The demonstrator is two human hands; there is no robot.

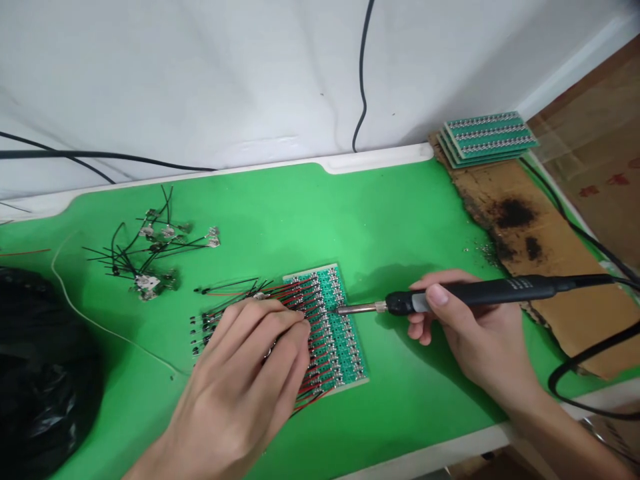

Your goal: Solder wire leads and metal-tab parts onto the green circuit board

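Observation:
A green circuit board (pixel 345 333) lies on the green mat, with red and black wires (pixel 320 363) running from its left part. My left hand (pixel 245 373) rests over these wires, fingertips pinched together at the board's left side; what sits between them is mostly hidden, though wires pass there. In my right hand (pixel 465 320) is a black soldering iron (pixel 495 291), held like a pen. Its metal tip reaches the middle of the board, at or just above the solder points. Small black-ended parts (pixel 200 333) stick out to the left behind my left hand.
Loose black-wired parts (pixel 155 247) lie at the back left. A black plastic bag (pixel 45 380) stands at the left edge. Several stacked boards (pixel 490 137) sit on scorched cardboard (pixel 565 247) at the right. The iron's black cable (pixel 560 373) loops near the front right.

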